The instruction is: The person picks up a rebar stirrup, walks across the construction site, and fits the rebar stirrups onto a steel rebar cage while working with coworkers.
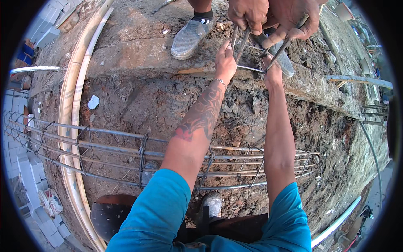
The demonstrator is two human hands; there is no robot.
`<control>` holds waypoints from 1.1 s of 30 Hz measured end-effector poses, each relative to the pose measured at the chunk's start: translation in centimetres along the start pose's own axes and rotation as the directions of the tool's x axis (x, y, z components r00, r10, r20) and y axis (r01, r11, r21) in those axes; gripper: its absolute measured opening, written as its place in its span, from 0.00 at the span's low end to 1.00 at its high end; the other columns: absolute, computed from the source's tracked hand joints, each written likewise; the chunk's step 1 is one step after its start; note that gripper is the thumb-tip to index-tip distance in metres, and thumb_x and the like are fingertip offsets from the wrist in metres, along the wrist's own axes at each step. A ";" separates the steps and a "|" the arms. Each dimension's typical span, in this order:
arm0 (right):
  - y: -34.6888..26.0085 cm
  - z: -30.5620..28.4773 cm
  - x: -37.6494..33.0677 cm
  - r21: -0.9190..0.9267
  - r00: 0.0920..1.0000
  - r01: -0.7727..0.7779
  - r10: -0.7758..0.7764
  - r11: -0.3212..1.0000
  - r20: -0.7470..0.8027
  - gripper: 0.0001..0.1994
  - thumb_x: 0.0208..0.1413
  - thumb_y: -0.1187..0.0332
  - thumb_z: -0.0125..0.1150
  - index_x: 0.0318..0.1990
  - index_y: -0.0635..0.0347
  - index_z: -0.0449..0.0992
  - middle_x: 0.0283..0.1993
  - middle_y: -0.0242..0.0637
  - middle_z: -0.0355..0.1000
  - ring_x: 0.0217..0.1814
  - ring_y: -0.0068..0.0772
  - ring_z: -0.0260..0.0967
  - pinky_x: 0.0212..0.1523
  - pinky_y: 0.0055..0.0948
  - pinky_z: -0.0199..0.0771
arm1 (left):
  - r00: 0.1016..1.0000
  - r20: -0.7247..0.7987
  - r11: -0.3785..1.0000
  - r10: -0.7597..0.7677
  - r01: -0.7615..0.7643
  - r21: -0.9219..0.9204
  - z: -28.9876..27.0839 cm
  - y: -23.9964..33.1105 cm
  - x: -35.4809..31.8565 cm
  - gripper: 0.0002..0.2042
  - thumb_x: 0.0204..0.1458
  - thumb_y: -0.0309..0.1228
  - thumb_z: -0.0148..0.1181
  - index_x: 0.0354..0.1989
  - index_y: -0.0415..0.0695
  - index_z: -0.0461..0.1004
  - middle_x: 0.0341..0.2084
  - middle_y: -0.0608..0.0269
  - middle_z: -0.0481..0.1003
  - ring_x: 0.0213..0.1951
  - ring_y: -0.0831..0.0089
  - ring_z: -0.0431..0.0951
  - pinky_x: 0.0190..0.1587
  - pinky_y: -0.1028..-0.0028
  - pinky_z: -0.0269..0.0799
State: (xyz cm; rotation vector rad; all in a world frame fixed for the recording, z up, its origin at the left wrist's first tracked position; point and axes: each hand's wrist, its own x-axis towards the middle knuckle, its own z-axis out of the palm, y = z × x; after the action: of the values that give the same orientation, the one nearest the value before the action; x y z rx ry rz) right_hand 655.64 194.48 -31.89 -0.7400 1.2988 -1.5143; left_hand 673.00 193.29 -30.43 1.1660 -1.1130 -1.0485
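Observation:
My left hand (226,65) is closed around a steel rod (234,37) on the far side of the trench. To its right, my right hand (273,73) closes on the lower part of a bent steel rod (278,51). Facing me, a co-worker's two hands (250,14) hold the upper ends of these dark rods; one of those hands (303,19) grips the bent end at the right. Thin straight bars (251,68) run between my hands. My fingers partly hide where the rods join.
A long rebar cage (113,148) lies across the trench beneath my forearms. Two pale poles (74,92) cross it at the left. Grey blocks (31,176) are stacked at the far left. The co-worker's grey shoes (192,38) stand on the raised earth edge. A metal pipe (359,80) lies at the right.

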 end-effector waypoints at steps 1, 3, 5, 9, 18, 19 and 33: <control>0.0 -0.4 0.8 -0.001 0.998 0.000 0.000 1.000 0.067 0.16 0.62 0.66 0.45 0.54 0.65 0.64 0.38 0.27 0.65 0.34 0.18 0.57 0.36 0.24 0.58 | 0.998 -0.038 0.992 -0.052 0.048 -0.114 0.5 -0.2 0.0 0.18 0.60 0.33 0.41 0.55 0.39 0.65 0.36 0.61 0.71 0.32 0.74 0.66 0.38 0.74 0.65; -0.7 -0.6 2.7 -0.028 0.984 0.015 -0.010 1.000 0.176 0.18 0.62 0.66 0.46 0.55 0.67 0.64 0.39 0.28 0.65 0.37 0.20 0.60 0.41 0.24 0.61 | 0.999 -0.038 0.996 -0.026 0.022 -0.089 0.7 -0.1 0.8 0.18 0.60 0.32 0.40 0.54 0.36 0.65 0.42 0.54 0.71 0.40 0.69 0.68 0.46 0.73 0.63; -0.1 -1.3 2.1 -0.014 0.989 0.009 -0.007 1.000 0.146 0.18 0.62 0.65 0.47 0.55 0.67 0.63 0.40 0.29 0.66 0.39 0.21 0.61 0.44 0.25 0.62 | 0.998 -0.027 0.994 -0.057 0.054 -0.095 0.9 -0.1 -0.2 0.18 0.59 0.32 0.41 0.53 0.33 0.65 0.47 0.47 0.71 0.48 0.65 0.71 0.53 0.72 0.61; -0.3 -1.4 1.6 0.018 0.993 0.012 -0.014 1.000 0.121 0.19 0.61 0.65 0.48 0.55 0.69 0.64 0.42 0.31 0.67 0.43 0.24 0.63 0.50 0.27 0.63 | 0.998 -0.055 0.998 0.020 -0.022 -0.052 1.0 0.4 -0.5 0.18 0.59 0.32 0.42 0.53 0.34 0.65 0.47 0.47 0.71 0.48 0.64 0.71 0.52 0.73 0.62; -1.0 -0.3 0.6 -0.025 0.988 0.050 -0.046 0.998 0.145 0.19 0.61 0.64 0.48 0.55 0.67 0.62 0.45 0.34 0.66 0.45 0.25 0.63 0.50 0.29 0.63 | 0.999 -0.041 0.997 -0.019 0.015 -0.079 0.6 -2.6 1.1 0.17 0.59 0.32 0.43 0.51 0.34 0.67 0.45 0.45 0.71 0.47 0.58 0.72 0.51 0.69 0.63; -1.6 0.3 0.2 -0.014 0.993 0.031 -0.029 0.999 0.112 0.19 0.61 0.63 0.48 0.55 0.66 0.62 0.47 0.33 0.66 0.48 0.26 0.63 0.51 0.31 0.63 | 0.999 -0.037 0.996 0.004 -0.007 -0.086 0.5 -3.0 1.3 0.17 0.59 0.33 0.43 0.51 0.34 0.67 0.45 0.44 0.71 0.47 0.56 0.71 0.52 0.68 0.62; -0.3 0.1 0.9 -0.070 0.998 -0.035 0.038 0.997 0.044 0.14 0.60 0.64 0.52 0.48 0.63 0.72 0.36 0.28 0.71 0.38 0.17 0.63 0.37 0.17 0.60 | 0.996 -0.089 1.000 -0.022 0.021 -0.018 0.4 -3.3 -0.2 0.18 0.59 0.34 0.44 0.54 0.38 0.66 0.47 0.51 0.72 0.47 0.68 0.71 0.51 0.74 0.63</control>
State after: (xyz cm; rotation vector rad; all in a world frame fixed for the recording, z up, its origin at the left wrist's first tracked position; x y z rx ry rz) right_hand 655.29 193.58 -31.71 -0.7863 1.3294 -1.4222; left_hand 672.45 193.04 -33.67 1.2017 -1.0218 -1.0112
